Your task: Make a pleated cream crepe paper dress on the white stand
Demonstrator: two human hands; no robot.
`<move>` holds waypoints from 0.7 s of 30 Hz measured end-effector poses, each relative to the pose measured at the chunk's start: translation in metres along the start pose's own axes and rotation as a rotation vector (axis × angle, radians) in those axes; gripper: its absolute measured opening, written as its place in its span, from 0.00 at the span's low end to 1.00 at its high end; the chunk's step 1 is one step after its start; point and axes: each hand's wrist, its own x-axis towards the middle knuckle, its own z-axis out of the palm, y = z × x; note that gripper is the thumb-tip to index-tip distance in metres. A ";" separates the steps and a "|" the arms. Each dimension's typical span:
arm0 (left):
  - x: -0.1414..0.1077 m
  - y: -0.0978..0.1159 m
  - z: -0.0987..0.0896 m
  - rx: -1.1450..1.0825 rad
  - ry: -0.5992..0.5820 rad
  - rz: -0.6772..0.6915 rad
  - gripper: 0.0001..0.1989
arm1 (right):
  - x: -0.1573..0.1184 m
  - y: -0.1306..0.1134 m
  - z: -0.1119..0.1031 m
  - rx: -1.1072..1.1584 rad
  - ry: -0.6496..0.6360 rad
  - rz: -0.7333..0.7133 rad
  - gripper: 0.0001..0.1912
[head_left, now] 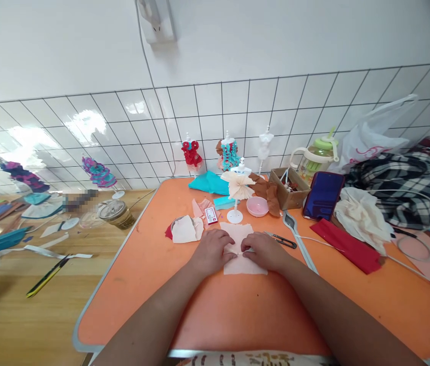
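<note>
"Looking at what?"

"At a pale sheet [244, 266] on the orange tabletop [200, 315], nearer the left edge than the right."

"Touched by?"

"By left hand [212, 250] and right hand [264, 250], both curled narrow; pinching or not, can't tell."

"Outward?"

"Just beyond, a white stand [235, 217]; beside the right hand, a black-handled tool [284, 241]."

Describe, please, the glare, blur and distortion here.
Head view: glare whitens the glossy white tiles at left; lens distortion seems to tilt the purple and turquoise ruffled dress; pixelation hides something on the light wooden table; black and white plaid cloth looks soft.
</note>
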 end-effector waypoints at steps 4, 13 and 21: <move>0.001 0.001 0.002 0.066 -0.091 0.040 0.05 | -0.003 0.007 -0.006 0.023 -0.023 0.032 0.09; 0.000 0.006 0.003 0.092 -0.078 0.023 0.07 | -0.008 0.018 -0.016 0.069 0.014 0.014 0.12; 0.000 0.006 0.003 0.058 -0.094 0.004 0.07 | -0.001 0.011 -0.004 -0.041 -0.045 -0.033 0.08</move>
